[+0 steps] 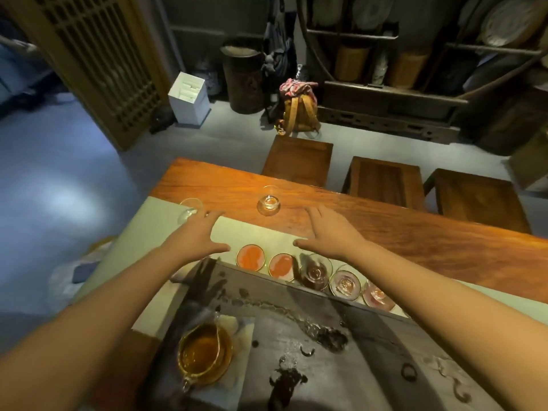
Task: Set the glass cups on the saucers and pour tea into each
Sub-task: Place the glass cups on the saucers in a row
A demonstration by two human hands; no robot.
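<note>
Several saucers line the far edge of the grey tea tray (341, 336). The two left ones (251, 256) (280, 266) are bare and orange-red. The three to the right each carry a glass cup (315, 272) (345, 282) (378, 295). Another glass cup (268, 202) stands alone on the wooden table (415, 232). A tilted glass cup (189, 211) lies just beyond my left hand (198, 235), whose fingertips are close to it. My right hand (327, 229) hovers open, short of the lone cup. A glass pitcher of amber tea (204, 351) sits near me on the tray.
A pale cloth runner (154, 232) lies under the saucers and tray. Three wooden stools (299, 161) stand across the table. A backpack (299, 111), a white box (189, 97) and dark shelving are on the floor behind. Wet marks spot the tray.
</note>
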